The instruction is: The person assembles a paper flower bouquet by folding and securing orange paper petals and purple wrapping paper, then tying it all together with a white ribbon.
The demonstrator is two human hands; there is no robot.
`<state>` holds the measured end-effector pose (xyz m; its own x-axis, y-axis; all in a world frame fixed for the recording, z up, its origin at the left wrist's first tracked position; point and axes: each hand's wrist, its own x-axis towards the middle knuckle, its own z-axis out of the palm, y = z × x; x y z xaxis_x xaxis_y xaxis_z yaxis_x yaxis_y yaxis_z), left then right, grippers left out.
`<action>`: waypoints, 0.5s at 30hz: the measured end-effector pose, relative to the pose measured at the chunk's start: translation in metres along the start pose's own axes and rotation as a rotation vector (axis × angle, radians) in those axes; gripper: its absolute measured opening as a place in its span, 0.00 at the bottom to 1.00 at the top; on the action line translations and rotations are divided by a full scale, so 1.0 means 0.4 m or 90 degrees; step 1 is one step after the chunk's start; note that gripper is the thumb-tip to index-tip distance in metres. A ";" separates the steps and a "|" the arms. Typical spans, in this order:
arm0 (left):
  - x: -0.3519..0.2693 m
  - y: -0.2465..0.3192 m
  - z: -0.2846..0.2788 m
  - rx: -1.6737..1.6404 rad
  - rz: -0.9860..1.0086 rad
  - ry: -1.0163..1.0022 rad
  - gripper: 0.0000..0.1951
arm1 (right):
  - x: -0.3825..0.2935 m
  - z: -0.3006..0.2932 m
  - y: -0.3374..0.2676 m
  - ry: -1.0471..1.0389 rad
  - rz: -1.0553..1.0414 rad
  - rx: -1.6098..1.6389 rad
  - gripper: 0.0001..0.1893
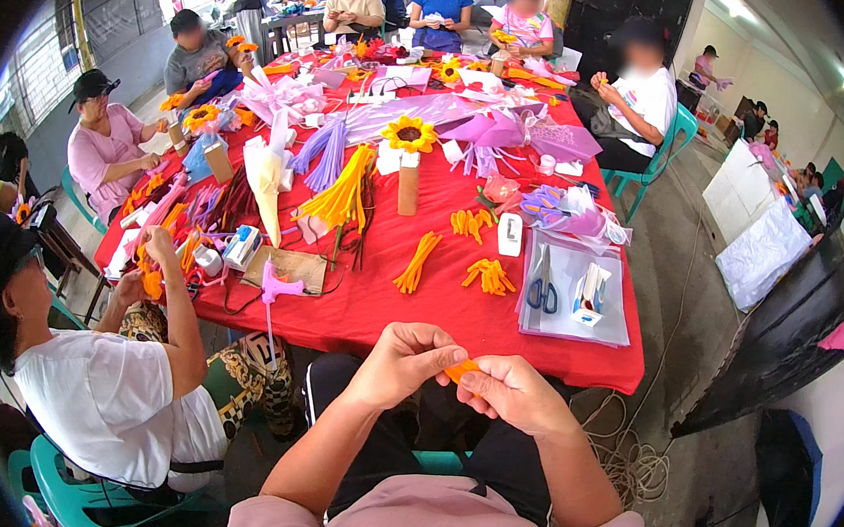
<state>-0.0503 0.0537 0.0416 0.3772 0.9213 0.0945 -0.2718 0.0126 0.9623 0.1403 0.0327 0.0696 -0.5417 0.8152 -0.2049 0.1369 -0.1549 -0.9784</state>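
My left hand (413, 361) and my right hand (512, 392) meet above my lap at the table's front edge. Both pinch one small orange fuzzy piece (463, 371), probably bent pipe cleaner, between thumbs and fingers; the fingers hide part of it. Beyond them on the red tablecloth (366, 304) lie a bundle of orange pipe cleaners (417, 263), a pile of bent orange pieces (490, 276) and several petal-like orange loops (471, 223). To the right, scissors (543, 285) and an opened small box (590, 297) rest on clear plastic sheets (574, 326).
At left, a co-worker (104, 371) handles orange pieces near a pink glue gun (277, 285). Yellow pipe cleaners (342, 189) and a sunflower (409, 134) stand mid-table. Several people sit around the table. Coiled cable (637, 470) lies on the floor at right.
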 end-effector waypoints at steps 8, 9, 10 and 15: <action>0.012 0.003 -0.004 -0.025 -0.027 -0.052 0.08 | 0.000 -0.028 0.018 -0.020 -0.016 -0.003 0.17; 0.014 -0.010 -0.001 -0.055 0.008 -0.030 0.08 | 0.006 -0.019 0.019 0.009 -0.024 0.040 0.17; 0.013 -0.018 0.007 -0.086 0.043 -0.009 0.09 | 0.012 -0.006 0.020 0.038 -0.032 0.084 0.17; -0.012 -0.028 0.070 -0.200 0.012 0.063 0.13 | 0.027 0.016 0.040 0.080 -0.071 0.193 0.17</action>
<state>-0.0244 0.0385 0.0374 0.2863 0.9555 0.0710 -0.5440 0.1011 0.8330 0.1313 0.0355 0.0514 -0.4304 0.8960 -0.1093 -0.1807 -0.2042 -0.9621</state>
